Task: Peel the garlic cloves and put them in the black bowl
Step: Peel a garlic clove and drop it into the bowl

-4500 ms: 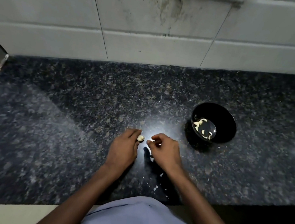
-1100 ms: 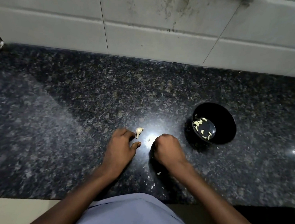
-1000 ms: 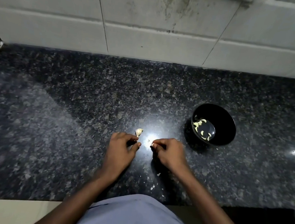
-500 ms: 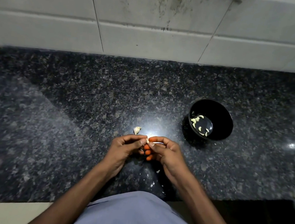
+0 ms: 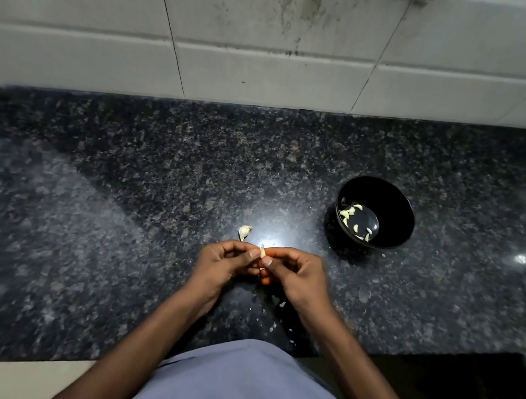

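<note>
Dark granite counter [image 5: 84, 243], tiled wall behind. Near the front edge, about mid-counter, one unpeeled clove [image 5: 244, 232] lies loose, long axis roughly front-to-back, thin tip toward the person; it sits just beyond the left hand [image 5: 219, 262], apart from it. Left hand has fingers curled, thumb and fingertips pinching a small clove [image 5: 262, 253] held between both hands above the counter. Right hand [image 5: 298, 275] pinches the same clove from the other side, thumb nail on it, looks like it is working the skin off. Clove is mostly hidden by fingertips, so its long axis cannot be told. Skin bits [image 5: 274, 325] are scattered on the counter under the wrists, by the front edge. Bowl [image 5: 399, 212] stands to the right and farther back, well apart from the hands, with several peeled cloves [image 5: 351, 212] in its bottom. Key relation: bowl lies right and back of the grip, so the right hand is nearer for the drop; the loose clove is nearer the left hand for the next pick. Peeling step judged in progress, one clove left after this.
</note>
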